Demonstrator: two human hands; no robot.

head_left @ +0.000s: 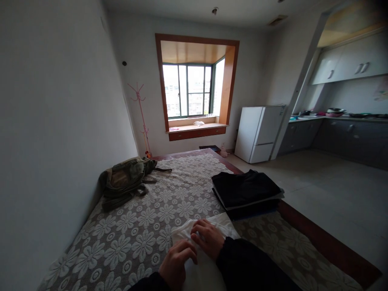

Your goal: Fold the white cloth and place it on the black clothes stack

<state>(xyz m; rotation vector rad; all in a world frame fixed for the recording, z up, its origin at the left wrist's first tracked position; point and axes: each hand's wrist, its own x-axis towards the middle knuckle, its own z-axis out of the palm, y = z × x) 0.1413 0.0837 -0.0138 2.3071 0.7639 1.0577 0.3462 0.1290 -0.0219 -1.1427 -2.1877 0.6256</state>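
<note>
A white cloth garment (222, 221), folded into a narrow shape, lies on the flower-patterned bedspread just in front of me. Its exact kind cannot be made out. My right hand (209, 238) rests across the upper part of it, palm down, with the fingers stretched over the fabric. At its left edge is my left hand (178, 260), fingers loosely bent and the thumb apart, holding nothing that I can see. Beyond the white garment, to the right, sits a stack of folded dark clothes (247, 188), black on top with a grey layer beneath.
An olive backpack (127, 178) leans by the left wall on the bedspread (121, 246). The dark red bed edge (327, 246) runs along the right. Further off stand a pink coat rack (141, 109), a white fridge (260, 133) and kitchen cabinets (342, 137).
</note>
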